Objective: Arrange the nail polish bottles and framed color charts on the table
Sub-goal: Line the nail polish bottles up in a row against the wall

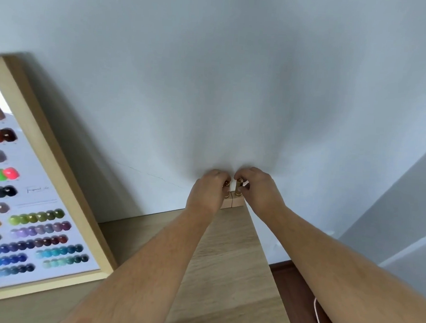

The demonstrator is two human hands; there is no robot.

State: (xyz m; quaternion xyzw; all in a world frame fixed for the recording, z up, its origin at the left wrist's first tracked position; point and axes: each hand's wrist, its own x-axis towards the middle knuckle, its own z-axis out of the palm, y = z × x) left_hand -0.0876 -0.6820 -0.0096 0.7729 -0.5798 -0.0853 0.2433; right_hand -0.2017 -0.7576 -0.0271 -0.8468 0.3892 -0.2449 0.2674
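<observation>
At the table's [226, 257] far edge, toward twelve o'clock against the wall [237, 75], two gold-capped bottles [238, 188] on small wooden blocks [233, 202] were pinched, one by the left hand [209, 191], one by the right hand [257, 189]. Small, smooth and probably breakable glass, they were best gripped around the cap. A framed chart [30, 200] was leaned at nine o'clock.

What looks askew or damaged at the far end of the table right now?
Nothing looks spilled or broken. The left hand and right hand each hold a gold-capped bottle upright on small wooden blocks by the wall. The framed color chart leans against the wall and appears intact. A faint hairline mark crosses the wall.
</observation>
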